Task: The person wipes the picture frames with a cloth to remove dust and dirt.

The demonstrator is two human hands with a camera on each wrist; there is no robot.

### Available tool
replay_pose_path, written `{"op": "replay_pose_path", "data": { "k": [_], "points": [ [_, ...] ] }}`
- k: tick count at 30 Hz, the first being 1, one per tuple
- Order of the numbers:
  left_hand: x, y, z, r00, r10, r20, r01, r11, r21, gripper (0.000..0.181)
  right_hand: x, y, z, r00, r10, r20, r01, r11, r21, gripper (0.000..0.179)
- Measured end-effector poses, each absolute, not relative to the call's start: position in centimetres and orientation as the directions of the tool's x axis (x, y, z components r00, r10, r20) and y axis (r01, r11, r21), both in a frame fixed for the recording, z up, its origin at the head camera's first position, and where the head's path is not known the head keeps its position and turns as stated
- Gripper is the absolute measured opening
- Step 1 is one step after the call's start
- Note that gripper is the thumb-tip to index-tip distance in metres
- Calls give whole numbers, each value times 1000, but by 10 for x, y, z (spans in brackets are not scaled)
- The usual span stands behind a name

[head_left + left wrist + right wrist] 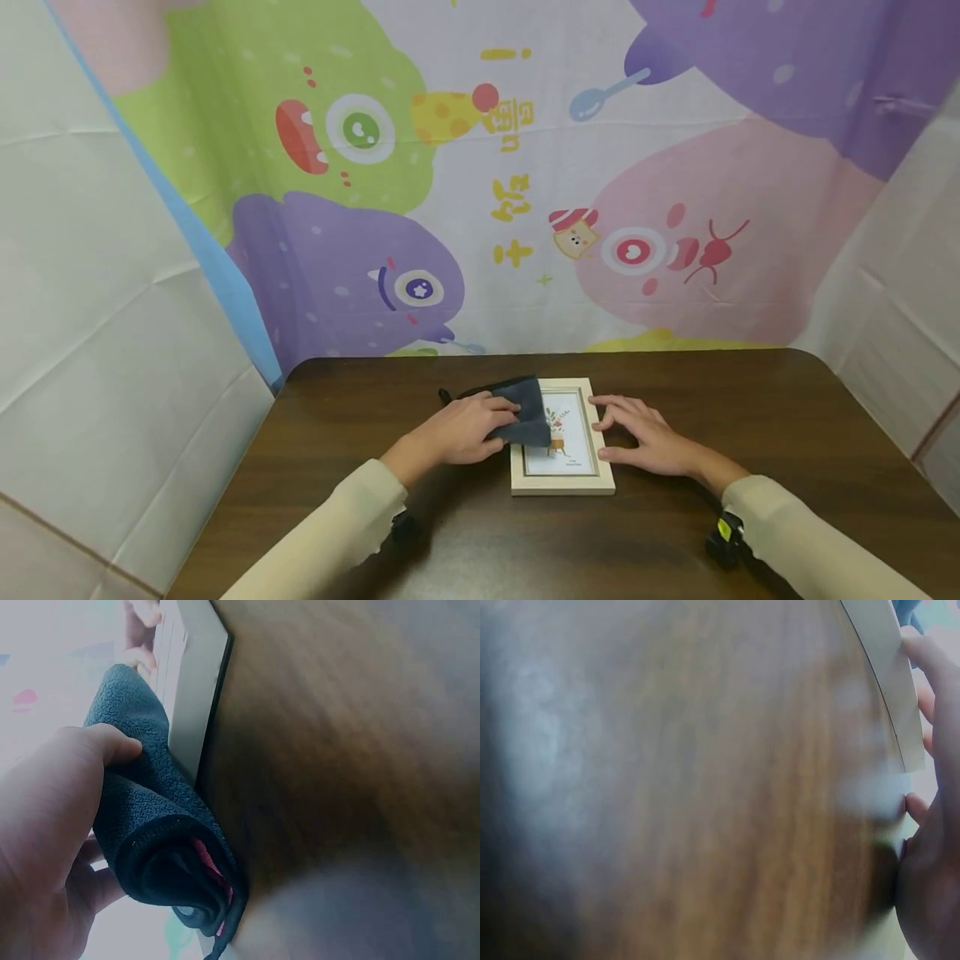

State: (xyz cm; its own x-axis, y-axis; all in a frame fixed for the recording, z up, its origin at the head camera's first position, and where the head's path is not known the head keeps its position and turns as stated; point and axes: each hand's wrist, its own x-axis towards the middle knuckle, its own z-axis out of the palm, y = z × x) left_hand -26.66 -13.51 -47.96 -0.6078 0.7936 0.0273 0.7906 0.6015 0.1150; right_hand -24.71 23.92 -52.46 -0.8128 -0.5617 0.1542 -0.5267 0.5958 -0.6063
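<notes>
A picture frame [562,489] with a pale wooden border lies flat on the dark table, holding a print of a potted plant. My left hand [468,427] grips a folded blue-grey cloth [531,408], which covers the frame's left part. In the left wrist view, the thumb presses on the fuzzy cloth [139,712], and its folds show dark edging and a bit of pink. My right hand [648,437] touches the frame's right side with thumb and fingertips. The right wrist view catches that hand [937,712] against the frame's pale side [889,667].
The brown wooden table [360,400] runs back to a hanging cloth [480,317] printed with cartoon monsters. Pale walls [135,292] stand at both sides. A dark loop or cord end [445,396] sticks out left of the cloth.
</notes>
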Motion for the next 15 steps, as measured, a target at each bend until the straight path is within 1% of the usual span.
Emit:
{"op": "replay_pose_path", "data": {
  "k": [1, 3, 9, 15],
  "points": [
    [-256, -132, -467, -616, 788, 11, 782, 611, 123, 40, -247, 239, -525, -812, -562, 157, -530, 596, -604, 17],
    [-247, -132, -460, -616, 788, 5, 784, 612, 102, 40, -247, 239, -525, -809, -562, 169, -537, 593, -600, 16],
    [-229, -132, -453, -622, 783, -19, 779, 620, 95, 43, -247, 239, -525, -807, -562, 183, -546, 591, -594, 11],
    [-219, -134, -451, -589, 808, -8, 803, 586, 112, 36, -248, 238, -527, -813, -559, 162, -529, 594, -605, 12]
  ]
}}
